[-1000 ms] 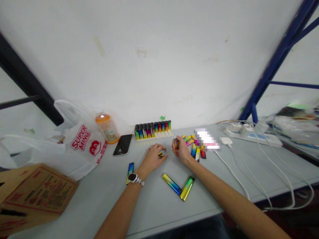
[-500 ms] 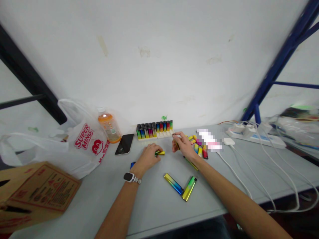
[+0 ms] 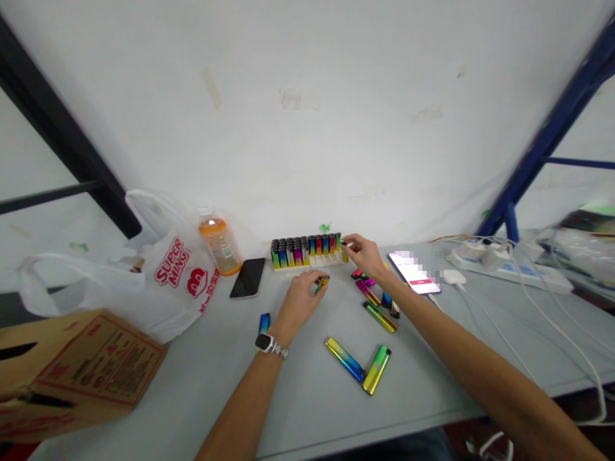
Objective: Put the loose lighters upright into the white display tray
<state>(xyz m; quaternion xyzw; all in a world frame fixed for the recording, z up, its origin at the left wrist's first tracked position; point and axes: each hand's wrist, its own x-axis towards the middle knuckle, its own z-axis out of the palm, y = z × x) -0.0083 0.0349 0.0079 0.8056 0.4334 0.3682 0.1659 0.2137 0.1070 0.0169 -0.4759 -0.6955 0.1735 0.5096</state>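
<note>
My right hand [image 3: 364, 253] is at the right end of a white rack [image 3: 327, 261], its fingers closed round a lighter [image 3: 344, 248] that stands at the rack's edge. Whether that lighter is fully seated I cannot tell. Upright lighters [image 3: 290, 251] with black tops fill the rack's left part, and a single row stands along its back right. In front of the rack, my left hand [image 3: 302, 296] pinches another lighter [image 3: 323, 282] above the table. Below the right forearm lie a yellow-green lighter [image 3: 379, 317] and a magenta one [image 3: 368, 293]. A blue lighter [image 3: 264, 323] lies beside my left wrist.
Nearer me, a yellow-blue lighter [image 3: 344, 358] and a green-yellow lighter [image 3: 377, 370] touch at an angle. A dark phone [image 3: 248, 278], an orange bottle [image 3: 220, 243], a plastic bag [image 3: 163, 282] and a carton [image 3: 96, 371] stand left. A lit phone [image 3: 413, 272] and power strip [image 3: 519, 272] lie right.
My right hand has moved with its lighter up to the rack's right end. The left hand has tilted its lighter more upright and shifted slightly towards the rack. The view has turned slightly left.
</note>
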